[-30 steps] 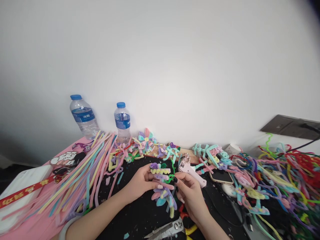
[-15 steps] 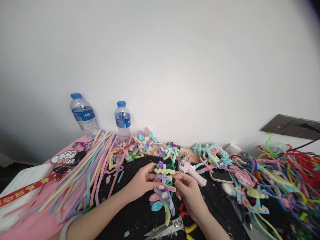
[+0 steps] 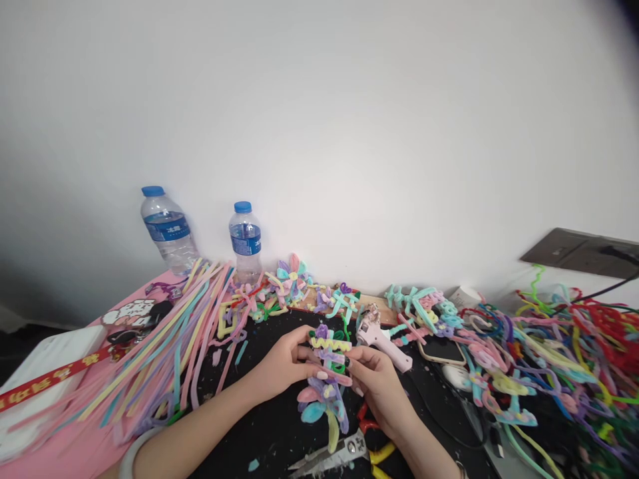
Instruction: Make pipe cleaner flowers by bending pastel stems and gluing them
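Both hands hold a piece made of fuzzy pipe cleaners [image 3: 330,359] above the black work surface [image 3: 269,426]. Its upper part has yellow, lilac, green and pink bars; purple, pink, blue and yellow petals hang below. My left hand [image 3: 291,359] pinches its left side, thumb on the pink bar. On the right side, my right hand [image 3: 372,376] grips it between thumb and fingers. Scissors [image 3: 334,455] with red and yellow handles lie beneath. A pale pink glue gun [image 3: 383,342] rests just behind my right hand.
Two water bottles [image 3: 170,229] [image 3: 245,243] stand by the wall. Loose pipe cleaners [image 3: 184,332] cover the left, and a tangled heap [image 3: 564,366] fills the right. A phone [image 3: 442,350], white mouse [image 3: 455,377] and cable lie right of the glue gun.
The held piece has tilted slightly, its lower petals shifting a little to the left and its top slightly to the right. Both hands keep their hold.
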Demonstrator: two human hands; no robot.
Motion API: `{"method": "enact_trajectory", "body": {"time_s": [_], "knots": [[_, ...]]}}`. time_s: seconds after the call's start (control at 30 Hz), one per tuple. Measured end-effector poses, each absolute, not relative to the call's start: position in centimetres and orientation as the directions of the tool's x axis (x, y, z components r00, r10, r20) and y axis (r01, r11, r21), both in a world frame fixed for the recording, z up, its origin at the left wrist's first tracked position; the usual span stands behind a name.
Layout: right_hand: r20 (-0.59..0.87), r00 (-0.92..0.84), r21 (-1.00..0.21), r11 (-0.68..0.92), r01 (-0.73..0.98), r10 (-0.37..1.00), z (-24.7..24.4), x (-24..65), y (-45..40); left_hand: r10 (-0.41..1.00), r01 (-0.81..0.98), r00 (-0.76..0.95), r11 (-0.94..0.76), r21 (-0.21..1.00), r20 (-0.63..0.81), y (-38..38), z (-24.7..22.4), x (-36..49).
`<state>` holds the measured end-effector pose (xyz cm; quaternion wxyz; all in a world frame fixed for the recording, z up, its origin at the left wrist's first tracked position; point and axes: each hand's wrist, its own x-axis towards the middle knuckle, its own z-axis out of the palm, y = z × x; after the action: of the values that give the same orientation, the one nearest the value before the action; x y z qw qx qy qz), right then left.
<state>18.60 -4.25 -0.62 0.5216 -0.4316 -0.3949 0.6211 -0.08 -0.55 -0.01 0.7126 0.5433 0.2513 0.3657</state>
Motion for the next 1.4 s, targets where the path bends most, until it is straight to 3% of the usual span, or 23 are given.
{"method": "enact_trajectory", "body": {"time_s": [1.0,1.4], "knots": [[-0.163,-0.150,-0.912,-0.207,-0.355,0.975,-0.15,18.64,-4.46,0.805,-0.214,0.593,0.129,0.968,0.023,-0.44,-0.10,-0.04],[-0.147,-0.179,-0.934,-0.196,-0.298,0.973,-0.49,18.60,-4.37,0.799,-0.197,0.601,0.113,0.974,0.028,-0.56,-0.01,-0.12]]}}
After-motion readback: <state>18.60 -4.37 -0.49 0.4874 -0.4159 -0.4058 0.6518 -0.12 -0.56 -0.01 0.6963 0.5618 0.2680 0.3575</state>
